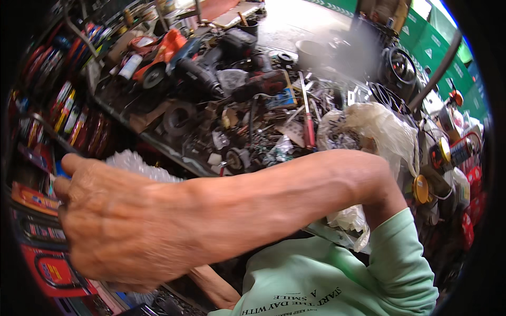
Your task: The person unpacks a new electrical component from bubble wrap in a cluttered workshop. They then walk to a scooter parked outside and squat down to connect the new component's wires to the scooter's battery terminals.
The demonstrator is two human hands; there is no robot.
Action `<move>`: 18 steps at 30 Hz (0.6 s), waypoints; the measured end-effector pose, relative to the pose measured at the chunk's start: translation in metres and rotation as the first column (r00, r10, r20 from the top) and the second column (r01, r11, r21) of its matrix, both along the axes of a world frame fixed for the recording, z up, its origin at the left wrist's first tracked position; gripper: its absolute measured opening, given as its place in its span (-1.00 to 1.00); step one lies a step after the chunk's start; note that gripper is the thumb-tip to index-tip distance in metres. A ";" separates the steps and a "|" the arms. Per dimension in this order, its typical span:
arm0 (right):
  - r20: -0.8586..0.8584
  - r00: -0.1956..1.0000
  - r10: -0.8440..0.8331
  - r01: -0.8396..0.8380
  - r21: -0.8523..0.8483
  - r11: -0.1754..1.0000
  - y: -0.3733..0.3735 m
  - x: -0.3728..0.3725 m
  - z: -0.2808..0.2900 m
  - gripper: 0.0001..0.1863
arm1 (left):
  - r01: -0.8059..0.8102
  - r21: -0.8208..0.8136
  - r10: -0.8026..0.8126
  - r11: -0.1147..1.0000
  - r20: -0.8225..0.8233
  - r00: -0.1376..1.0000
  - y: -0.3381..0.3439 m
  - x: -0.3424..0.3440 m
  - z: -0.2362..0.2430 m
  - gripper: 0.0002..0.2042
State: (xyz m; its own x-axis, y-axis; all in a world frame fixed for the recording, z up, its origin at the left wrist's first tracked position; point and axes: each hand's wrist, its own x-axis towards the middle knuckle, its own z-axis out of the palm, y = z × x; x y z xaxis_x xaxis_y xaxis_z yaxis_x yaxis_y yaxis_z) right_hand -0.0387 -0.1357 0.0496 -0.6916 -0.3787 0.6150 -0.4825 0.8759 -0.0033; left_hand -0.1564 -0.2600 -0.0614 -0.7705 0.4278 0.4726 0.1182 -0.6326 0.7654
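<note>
My right hand (105,221) reaches across to the far left, blurred, with curled fingers; what they hold, if anything, is hidden. Crumpled translucent plastic wrap (137,164) lies just behind it, and red and orange packages (34,195) are beside it. My left forearm (213,284) shows beneath the right one; its hand is hidden behind my right hand.
A crowded metal bench holds power drills (197,79), a red-handled screwdriver (308,129), loose hardware and a plastic bag (379,131). Shelves of packaged goods (71,116) stand left. Cans and tins (443,155), coiled cable (398,71) and a green barrier (421,42) are right.
</note>
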 end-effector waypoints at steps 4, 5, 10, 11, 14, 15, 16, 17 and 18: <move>-0.101 0.931 -0.350 0.330 -0.169 0.929 -0.051 -0.074 -0.012 -0.45 | -0.198 -0.202 0.217 0.959 0.076 0.973 -0.086 -0.038 -0.058 -0.20; 0.205 0.914 -0.350 0.396 -0.262 0.880 -0.065 -0.087 -0.016 -0.36 | -0.229 -0.265 0.263 0.937 0.104 0.959 -0.106 -0.045 -0.075 -0.21; 0.836 0.450 0.314 0.242 -0.452 0.858 -0.063 -0.157 -0.091 -0.11 | -0.215 -0.568 0.414 0.795 0.247 0.876 -0.184 -0.058 -0.166 -0.22; 0.824 0.483 0.295 0.321 -0.480 0.816 -0.069 -0.160 -0.113 -0.08 | -0.187 -0.610 0.423 0.770 0.268 0.866 -0.194 -0.058 -0.176 -0.22; 0.783 0.368 0.501 0.482 -0.622 0.617 -0.042 -0.157 -0.216 0.02 | -0.068 -0.691 0.425 0.719 0.361 0.830 -0.210 -0.051 -0.223 -0.22; 0.792 0.309 0.527 0.576 -0.597 0.559 -0.036 -0.153 -0.253 0.04 | -0.025 -0.705 0.415 0.708 0.388 0.823 -0.210 -0.048 -0.239 -0.22; 0.809 0.247 0.533 0.682 -0.536 0.497 -0.034 -0.147 -0.290 0.07 | 0.053 -0.718 0.432 0.694 0.474 0.767 -0.207 -0.045 -0.257 -0.22; 0.761 0.236 0.604 0.666 -0.579 0.470 -0.030 -0.142 -0.326 0.08 | 0.067 -0.716 0.379 0.695 0.444 0.812 -0.204 -0.044 -0.275 -0.23; 0.793 0.111 0.598 0.726 -0.476 0.496 -0.025 -0.135 -0.360 0.10 | 0.082 -0.679 0.324 0.729 0.449 0.833 -0.199 -0.041 -0.294 -0.24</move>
